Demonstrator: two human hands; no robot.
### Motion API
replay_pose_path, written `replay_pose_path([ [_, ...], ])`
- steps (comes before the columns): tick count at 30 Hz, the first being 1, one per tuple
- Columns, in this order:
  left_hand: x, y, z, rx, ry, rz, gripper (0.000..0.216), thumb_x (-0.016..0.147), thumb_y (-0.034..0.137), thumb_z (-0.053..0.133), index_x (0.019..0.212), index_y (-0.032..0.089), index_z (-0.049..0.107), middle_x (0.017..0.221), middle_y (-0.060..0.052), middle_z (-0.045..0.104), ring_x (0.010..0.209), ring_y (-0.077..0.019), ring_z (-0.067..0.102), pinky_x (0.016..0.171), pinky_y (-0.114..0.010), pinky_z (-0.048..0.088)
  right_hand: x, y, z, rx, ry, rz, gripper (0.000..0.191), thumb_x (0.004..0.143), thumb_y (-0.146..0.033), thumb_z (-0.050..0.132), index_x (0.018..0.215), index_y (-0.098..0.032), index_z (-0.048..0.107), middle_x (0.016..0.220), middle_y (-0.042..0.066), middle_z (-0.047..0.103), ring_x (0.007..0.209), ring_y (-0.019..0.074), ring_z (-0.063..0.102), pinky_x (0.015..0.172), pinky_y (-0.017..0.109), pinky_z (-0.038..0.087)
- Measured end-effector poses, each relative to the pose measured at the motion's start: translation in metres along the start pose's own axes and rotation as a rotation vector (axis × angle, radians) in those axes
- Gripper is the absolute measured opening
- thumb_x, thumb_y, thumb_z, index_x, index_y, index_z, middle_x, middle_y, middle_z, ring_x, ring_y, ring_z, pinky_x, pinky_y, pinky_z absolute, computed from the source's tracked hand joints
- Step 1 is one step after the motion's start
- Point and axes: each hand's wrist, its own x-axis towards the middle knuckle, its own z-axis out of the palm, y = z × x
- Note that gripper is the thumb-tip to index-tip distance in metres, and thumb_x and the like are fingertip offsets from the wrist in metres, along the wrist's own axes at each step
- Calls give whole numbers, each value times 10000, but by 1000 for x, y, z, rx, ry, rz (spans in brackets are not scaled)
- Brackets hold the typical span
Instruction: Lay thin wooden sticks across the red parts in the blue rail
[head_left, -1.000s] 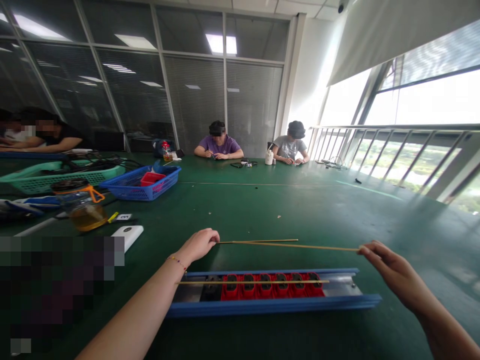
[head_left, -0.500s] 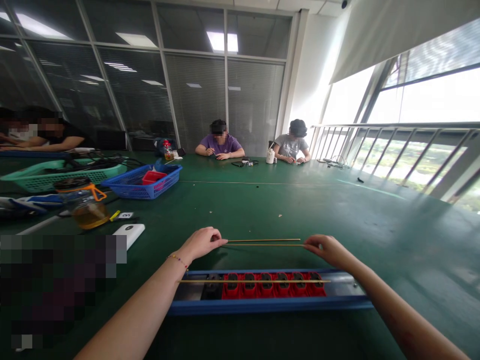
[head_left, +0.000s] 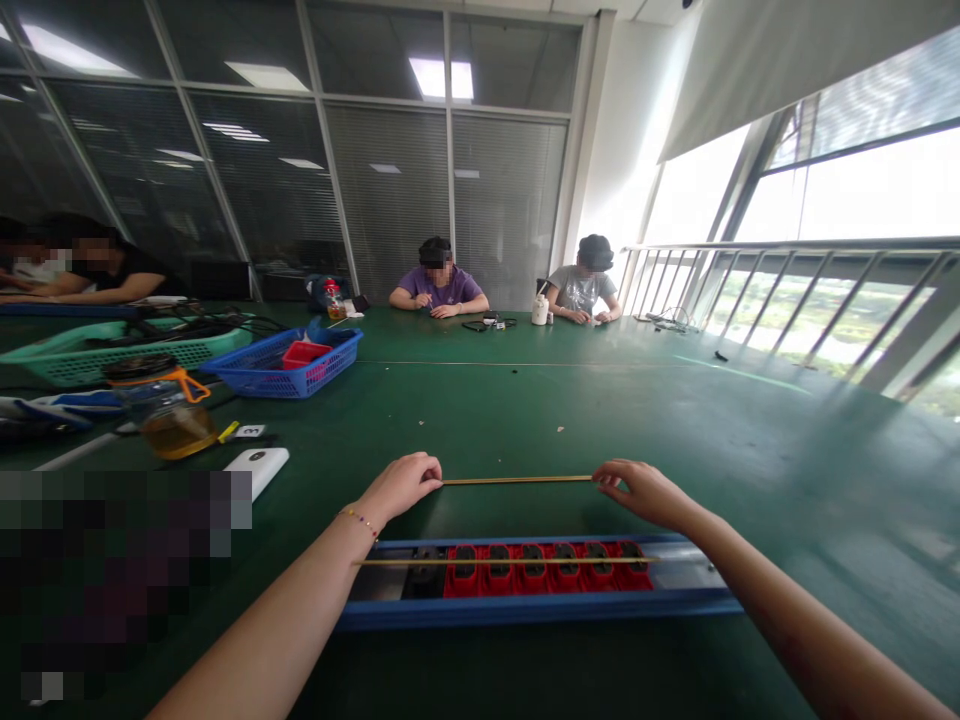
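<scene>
Thin bamboo sticks (head_left: 517, 480), lying close together, stretch between my two hands just above or on the green table. My left hand (head_left: 405, 480) pinches their left end, a beaded bracelet on its wrist. At the right end, the fingertips of my right hand (head_left: 637, 488) close on the sticks, with the thumb tucked below. Nearer to me is a long blue-edged metal tray (head_left: 540, 606) holding a row of several red holders (head_left: 532, 588) with black pieces in them, beside a dark block (head_left: 424, 578). Another thin stick (head_left: 502, 562) lies lengthwise across that row.
To the left stand a jar of amber liquid (head_left: 176, 425), a white device (head_left: 259, 468), a blue basket (head_left: 300, 378) and a green basket (head_left: 75, 362) with cables. Two people (head_left: 442, 288) sit across the green table (head_left: 480, 415), and others sit far left. A railing runs along the right.
The lower stick has moved up against the other stick, so the gap between them has closed. My right hand has shifted slightly left and away from me.
</scene>
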Motion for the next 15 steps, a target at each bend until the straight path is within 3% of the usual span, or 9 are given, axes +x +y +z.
replay_pose_path([
  [7, 1, 1, 1, 7, 9, 3, 156, 781, 324, 496, 793, 221, 612, 828, -15, 588, 736, -142, 551, 653, -240, 397, -55, -55, -42, 177, -104, -126, 280, 859, -420, 414, 923, -246, 623, 923, 27, 626, 821, 168, 566, 722, 275, 435],
  [15, 2, 1, 2, -9, -2, -10, 164, 779, 323, 498, 803, 212, 616, 841, -22, 586, 742, -141, 554, 670, -242, 406, -69, -72, -33, -35, -85, -229, 275, 886, -352, 388, 823, -250, 635, 867, 44, 608, 813, 178, 527, 714, 289, 392],
])
